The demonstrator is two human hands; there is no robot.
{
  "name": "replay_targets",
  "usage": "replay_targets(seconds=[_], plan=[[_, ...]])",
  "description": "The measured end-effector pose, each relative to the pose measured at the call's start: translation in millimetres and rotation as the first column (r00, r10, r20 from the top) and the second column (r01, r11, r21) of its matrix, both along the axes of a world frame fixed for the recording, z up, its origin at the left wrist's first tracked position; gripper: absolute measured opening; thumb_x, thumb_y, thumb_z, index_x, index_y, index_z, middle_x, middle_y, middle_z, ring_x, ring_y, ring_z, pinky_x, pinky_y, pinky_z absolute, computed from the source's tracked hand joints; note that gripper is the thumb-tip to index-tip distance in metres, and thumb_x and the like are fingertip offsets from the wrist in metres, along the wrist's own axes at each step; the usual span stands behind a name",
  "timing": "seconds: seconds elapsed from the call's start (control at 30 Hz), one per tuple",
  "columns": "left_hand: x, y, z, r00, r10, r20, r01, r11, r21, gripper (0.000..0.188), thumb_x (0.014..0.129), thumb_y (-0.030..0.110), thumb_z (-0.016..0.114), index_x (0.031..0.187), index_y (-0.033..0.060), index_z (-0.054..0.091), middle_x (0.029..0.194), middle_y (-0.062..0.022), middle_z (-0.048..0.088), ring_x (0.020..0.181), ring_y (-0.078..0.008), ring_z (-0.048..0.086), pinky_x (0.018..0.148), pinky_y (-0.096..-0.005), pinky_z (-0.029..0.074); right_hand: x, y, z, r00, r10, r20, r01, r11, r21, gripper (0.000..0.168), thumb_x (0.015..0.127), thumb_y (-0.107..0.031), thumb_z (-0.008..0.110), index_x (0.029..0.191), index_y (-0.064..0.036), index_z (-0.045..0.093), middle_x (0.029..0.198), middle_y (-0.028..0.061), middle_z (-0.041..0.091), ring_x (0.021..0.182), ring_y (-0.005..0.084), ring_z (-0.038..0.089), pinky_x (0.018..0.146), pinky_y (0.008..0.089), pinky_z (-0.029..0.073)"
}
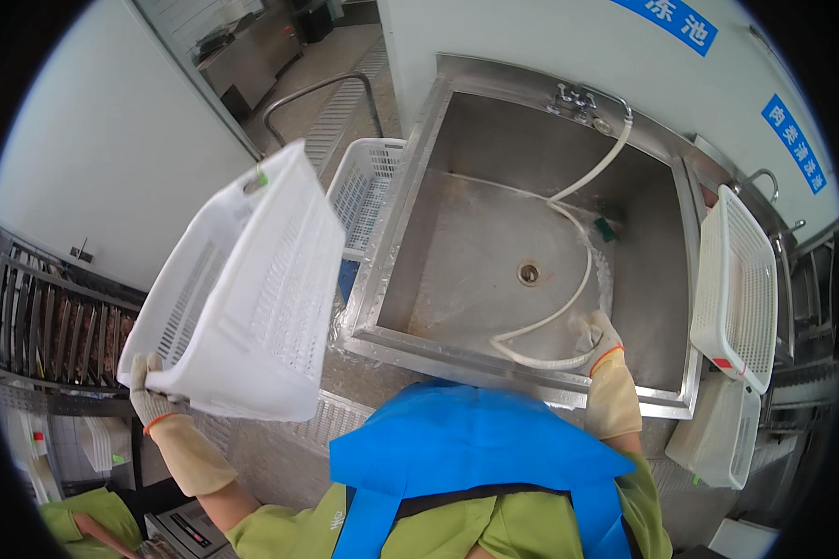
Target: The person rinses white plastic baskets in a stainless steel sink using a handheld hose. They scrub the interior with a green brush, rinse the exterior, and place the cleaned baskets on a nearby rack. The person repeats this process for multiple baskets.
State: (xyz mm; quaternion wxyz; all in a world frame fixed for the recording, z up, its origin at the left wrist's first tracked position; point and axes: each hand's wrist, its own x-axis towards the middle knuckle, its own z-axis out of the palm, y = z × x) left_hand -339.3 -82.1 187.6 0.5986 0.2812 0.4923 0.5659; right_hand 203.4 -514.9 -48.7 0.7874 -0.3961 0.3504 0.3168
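My left hand [150, 391], in a whitish knit glove with a long cream cuff, grips one end of a white perforated plastic basket [273, 300]. The basket is tilted on its side, outside the left wall of a stainless steel sink [454, 258], its open side facing left. Over the sink's near right part, my right hand [601, 342], gloved alike, is closed around the cream hose [573, 293]. That hose loops across the basin from the tap [575, 103] at the back wall. A drain [529, 273] and a green scouring pad [605, 229] are visible on the basin floor.
Another white basket [367, 195] sits left of the sink by a cart's metal handle [321, 87]. Two more baskets stand at right, one upper [737, 286] and one lower [716, 433]. A rack of trays [63, 321] is at left; another person [98, 520] is at lower left.
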Motion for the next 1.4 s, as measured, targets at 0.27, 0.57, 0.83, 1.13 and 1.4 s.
replay_targets(seconds=[0.27, 0.57, 0.83, 1.13, 1.4], plan=[[-4, 98, -118, 0.915, 0.09, -0.393, -0.111, 0.993, -0.031, 0.039, 0.083, 0.031, 0.077, 0.113, 0.0073, 0.067, 0.094, -0.0088, 0.074, 0.073, -0.0237, 0.065, 0.062, -0.0371, 0.052, 23, -47, -77, 0.973, 0.173, 0.151, -0.17, 0.985, -0.032, 0.046, 0.105, -0.041, 0.054, 0.117, 0.002, 0.067, 0.095, 0.0111, 0.073, 0.073, 0.0173, 0.061, 0.065, 0.0317, 0.051], [-40, 124, -141, 0.83, 0.089, -0.551, -0.192, 0.972, -0.132, 0.037, 0.086, 0.029, 0.073, 0.115, 0.0078, 0.067, 0.096, -0.0077, 0.074, 0.076, -0.024, 0.067, 0.059, -0.0361, 0.051, 30, -26, -45, 0.963, 0.176, 0.203, -0.172, 0.984, -0.038, 0.045, 0.103, -0.03, 0.058, 0.134, 0.003, 0.057, 0.117, 0.0235, 0.071, 0.094, 0.0296, 0.071, 0.075, 0.0361, 0.059], [-53, 166, -110, 0.922, 0.023, -0.386, -0.118, 0.967, -0.224, 0.035, 0.088, 0.027, 0.069, 0.117, 0.0082, 0.066, 0.097, -0.0067, 0.074, 0.078, -0.0243, 0.068, 0.057, -0.0353, 0.05, 6, -18, -50, 0.996, 0.085, 0.007, -0.084, 0.995, -0.058, 0.033, 0.103, -0.034, 0.054, 0.117, -0.01, 0.07, 0.115, 0.0064, 0.074, 0.098, 0.0239, 0.068, 0.089, 0.0386, 0.056], [155, 196, -98, 0.992, -0.118, 0.045, 0.124, 0.979, -0.165, 0.026, 0.086, 0.02, 0.072, 0.108, 0.0075, 0.066, 0.093, -0.0063, 0.072, 0.074, -0.0181, 0.066, 0.041, -0.0268, 0.034, -4, 17, -11, 0.996, -0.092, -0.02, 0.086, 0.976, -0.2, 0.028, 0.1, -0.037, 0.065, 0.092, -0.01, 0.061, 0.075, -0.0004, 0.064, 0.056, 0.0104, 0.055, 0.05, 0.0241, 0.049], [286, 259, -248, 0.817, -0.306, 0.488, 0.424, 0.893, -0.149, 0.016, 0.089, 0.015, 0.074, 0.097, 0.0037, 0.066, 0.083, -0.0085, 0.069, 0.051, -0.0152, 0.052, 0.04, -0.0271, 0.036, -21, 70, 1, 0.98, -0.152, -0.125, 0.126, 0.973, -0.192, 0.027, 0.102, -0.037, 0.061, 0.094, -0.011, 0.06, 0.066, 0.0008, 0.06, 0.038, 0.0073, 0.043, 0.034, 0.0192, 0.038]])
